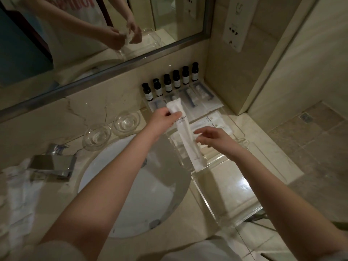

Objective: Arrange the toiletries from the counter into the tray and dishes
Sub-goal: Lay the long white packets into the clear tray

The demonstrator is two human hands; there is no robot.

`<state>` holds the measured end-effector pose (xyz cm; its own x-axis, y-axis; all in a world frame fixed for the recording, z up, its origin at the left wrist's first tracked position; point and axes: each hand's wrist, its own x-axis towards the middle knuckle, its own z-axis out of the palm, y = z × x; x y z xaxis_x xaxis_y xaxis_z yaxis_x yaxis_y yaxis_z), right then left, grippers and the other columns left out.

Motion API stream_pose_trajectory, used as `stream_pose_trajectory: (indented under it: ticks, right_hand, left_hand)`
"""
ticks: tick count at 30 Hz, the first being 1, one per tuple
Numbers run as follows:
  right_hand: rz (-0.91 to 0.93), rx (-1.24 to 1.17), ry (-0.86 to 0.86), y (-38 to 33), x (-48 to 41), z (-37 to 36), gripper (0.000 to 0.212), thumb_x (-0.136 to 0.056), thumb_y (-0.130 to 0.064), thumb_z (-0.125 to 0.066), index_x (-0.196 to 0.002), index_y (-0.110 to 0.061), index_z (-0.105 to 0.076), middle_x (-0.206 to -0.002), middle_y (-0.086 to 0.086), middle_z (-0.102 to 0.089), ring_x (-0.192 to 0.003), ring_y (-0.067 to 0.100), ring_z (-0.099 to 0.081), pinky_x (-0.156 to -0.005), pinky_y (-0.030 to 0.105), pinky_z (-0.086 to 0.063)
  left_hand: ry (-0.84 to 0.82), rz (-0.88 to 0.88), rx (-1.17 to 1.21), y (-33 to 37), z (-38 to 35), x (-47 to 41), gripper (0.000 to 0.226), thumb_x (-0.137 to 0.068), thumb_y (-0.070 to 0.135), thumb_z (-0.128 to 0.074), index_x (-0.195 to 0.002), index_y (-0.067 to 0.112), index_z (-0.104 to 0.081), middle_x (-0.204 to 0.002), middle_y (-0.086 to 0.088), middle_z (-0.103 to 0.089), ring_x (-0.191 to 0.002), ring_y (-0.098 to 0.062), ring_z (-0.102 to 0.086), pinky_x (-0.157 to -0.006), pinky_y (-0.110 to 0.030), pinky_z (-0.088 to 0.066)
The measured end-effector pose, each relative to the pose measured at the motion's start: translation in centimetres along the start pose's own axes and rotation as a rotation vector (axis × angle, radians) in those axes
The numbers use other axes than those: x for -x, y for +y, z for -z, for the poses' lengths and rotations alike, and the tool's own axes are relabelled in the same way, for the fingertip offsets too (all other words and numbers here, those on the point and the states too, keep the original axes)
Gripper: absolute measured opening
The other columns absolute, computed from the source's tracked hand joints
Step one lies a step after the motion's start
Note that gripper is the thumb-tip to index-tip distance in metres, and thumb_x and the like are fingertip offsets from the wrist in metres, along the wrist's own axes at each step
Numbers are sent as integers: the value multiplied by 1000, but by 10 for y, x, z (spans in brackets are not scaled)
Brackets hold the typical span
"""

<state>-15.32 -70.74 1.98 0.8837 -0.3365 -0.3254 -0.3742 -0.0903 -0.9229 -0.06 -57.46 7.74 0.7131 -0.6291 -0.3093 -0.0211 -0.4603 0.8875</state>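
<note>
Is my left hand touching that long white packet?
Touching. The head view shows the left hand pinching the long white packet near its upper end.

Tray's (pixel 226 187) near half lies bare. A held sachet (pixel 188 136) crosses its middle; packets (pixel 205 102) and bottles (pixel 176 81) crowd the far end; dishes (pixel 126 122) stand left.

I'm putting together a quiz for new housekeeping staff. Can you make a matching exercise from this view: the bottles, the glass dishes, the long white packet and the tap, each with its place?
Things:
1 bottles
2 glass dishes
3 long white packet
4 tap

Places:
A pinched between left hand and right hand, over the clear tray
B in a row against the back wall
C at the basin's left rim
D side by side, between basin and back wall

Pairs: 1-B, 2-D, 3-A, 4-C
</note>
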Motion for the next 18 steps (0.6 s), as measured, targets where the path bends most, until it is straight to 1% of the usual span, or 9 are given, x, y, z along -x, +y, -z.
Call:
stream_pose_trajectory:
  ticks: [2,4,6,8,9,11,14,16,18]
  right_hand:
    - [31,-4,-22,-11,-4,-3,18,-85,-22,-66,-102,-14,-67,-95,3,-70,-83,12,-66,-71,19,-52]
    - [32,-30,5,-15,-6,-8,10,-86,-18,-65,-94,-12,-67,-81,0,-67,-68,8,-63,-61,20,-49]
    - [13,-133,91,-12,-8,-11,4,-86,-12,-64,-83,-10,-66,-63,-5,-58,-49,5,-49,-51,19,-39]
    - [-40,-286,241,-6,-10,-8,12,-87,-10,-63,-75,-10,-62,-55,-5,-52,-46,9,-42,-49,22,-36]
    - [-74,-374,314,-5,-11,-6,14,-88,-11,-62,-74,-10,-61,-55,-3,-51,-47,11,-42,-50,24,-36]
    - [-145,-507,423,-1,-13,-2,13,-89,-13,-61,-77,-9,-61,-60,2,-53,-52,14,-45,-55,25,-41]
    - [-225,-567,452,4,-14,-2,9,-90,-16,-59,-84,-9,-61,-67,4,-58,-53,13,-52,-58,23,-47]
    - [-272,-545,471,8,-16,-1,10,-90,-17,-59,-93,-8,-60,-77,7,-62,-53,13,-54,-54,23,-47]
    - [-333,-436,574,17,-18,4,24,-89,-21,-61,-108,-8,-54,-95,11,-64,-61,17,-59,-57,28,-48]
  left_hand:
    - [-80,-29,-83,11,-10,-4,16,-90,22,-59,-75,18,-57,-61,7,-48,-54,-6,-43,-55,-20,-36]
    - [-96,-67,-121,18,-20,-9,12,-89,25,-60,-87,14,-62,-65,7,-51,-57,-6,-45,-60,-23,-38]
    - [-56,-85,-102,16,-29,-14,15,-89,28,-59,-94,14,-63,-72,6,-54,-64,-8,-49,-65,-24,-42]
    - [-25,-46,-64,1,-35,-15,18,-87,31,-62,-97,16,-63,-84,2,-59,-76,-12,-54,-76,-28,-46]
    - [-42,-14,-64,-9,-38,-13,20,-85,32,-64,-98,17,-63,-90,1,-61,-82,-15,-56,-79,-30,-47]
    - [-149,56,-121,-32,-44,-7,23,-83,30,-66,-100,15,-64,-93,0,-62,-86,-17,-58,-79,-30,-47]
    - [-350,117,-208,-53,-53,3,15,-88,24,-61,-97,12,-64,-91,-7,-67,-85,-22,-64,-80,-37,-52]
    - [-390,139,-155,-58,-60,6,9,-91,17,-55,-92,11,-62,-81,-7,-69,-73,-19,-68,-77,-37,-55]
    - [-410,160,-166,-60,-64,3,10,-92,11,-51,-94,8,-60,-75,-3,-67,-54,-6,-65,-64,-28,-55]
